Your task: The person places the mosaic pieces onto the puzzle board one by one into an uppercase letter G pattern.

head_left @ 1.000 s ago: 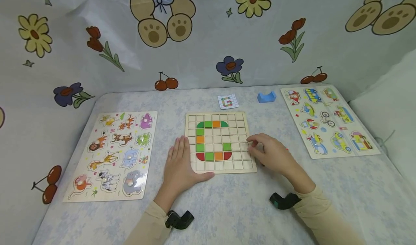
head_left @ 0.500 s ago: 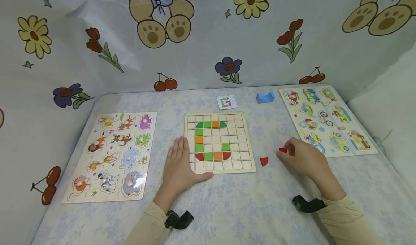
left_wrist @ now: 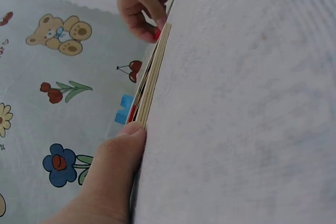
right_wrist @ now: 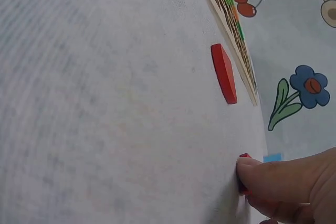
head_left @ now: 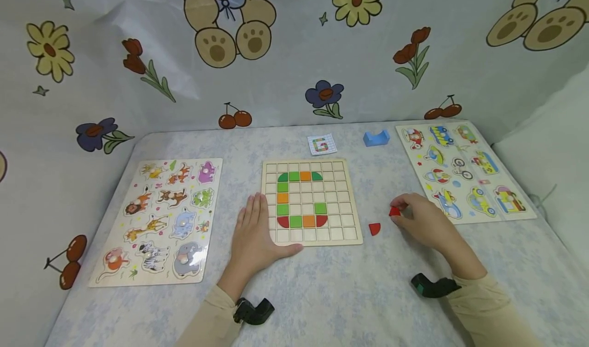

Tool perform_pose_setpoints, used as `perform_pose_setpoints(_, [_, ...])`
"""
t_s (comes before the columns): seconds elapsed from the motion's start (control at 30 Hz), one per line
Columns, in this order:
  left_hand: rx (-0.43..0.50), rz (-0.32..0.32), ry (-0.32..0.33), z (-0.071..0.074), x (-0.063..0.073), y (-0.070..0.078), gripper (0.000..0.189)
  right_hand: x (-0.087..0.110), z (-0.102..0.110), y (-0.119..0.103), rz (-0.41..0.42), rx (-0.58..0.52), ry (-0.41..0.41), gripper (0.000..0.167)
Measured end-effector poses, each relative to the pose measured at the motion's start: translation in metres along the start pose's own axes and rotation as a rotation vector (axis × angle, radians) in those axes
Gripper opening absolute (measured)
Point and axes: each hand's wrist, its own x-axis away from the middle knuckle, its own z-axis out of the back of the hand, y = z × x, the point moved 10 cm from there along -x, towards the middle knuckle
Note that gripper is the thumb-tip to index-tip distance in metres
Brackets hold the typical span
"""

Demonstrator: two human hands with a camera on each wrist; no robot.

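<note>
A wooden grid board (head_left: 338,237) lies mid-table, with green, orange and red pieces set in a G-like outline. My left hand (head_left: 255,234) rests along its left side and lower left corner, fingers straight and thumb spread; the left wrist view shows the thumb (left_wrist: 113,166) against the board's edge. To the right of the board, my right hand (head_left: 423,222) pinches a small red block (head_left: 394,211) between thumb and fingers, which partly cover it. Between that hand and the board, a loose red quarter-round block (head_left: 375,229) lies on the cloth.
A pattern card (head_left: 322,144) lies behind the board, beside a blue notched block (head_left: 377,138). On the left is an animal puzzle board (head_left: 161,224); a vehicle puzzle board (head_left: 465,176) lies at right, close to the right hand. A printed curtain (head_left: 276,91) hangs behind the table.
My right hand has moved right, away from the board's edge, then slightly back left, with a red block in its pinch. The loose red block came into view. My left hand stays put.
</note>
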Motion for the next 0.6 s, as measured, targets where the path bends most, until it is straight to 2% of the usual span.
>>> perform_pose_setpoints(0.27, [0.003,0.001,-0.003,0.000,0.000,-0.001,0.145,-0.012,-0.002,-0.019,0.054,-0.067,-0.009,0.014])
perform_pose_setpoints(0.4, [0.002,0.004,-0.007,0.000,0.000,-0.001,0.146,-0.024,-0.007,-0.040,0.079,-0.117,0.004,0.012])
perform_pose_setpoints(0.6, [-0.004,0.005,-0.009,0.000,-0.001,-0.001,0.145,-0.042,-0.025,-0.082,0.134,-0.178,-0.031,0.014])
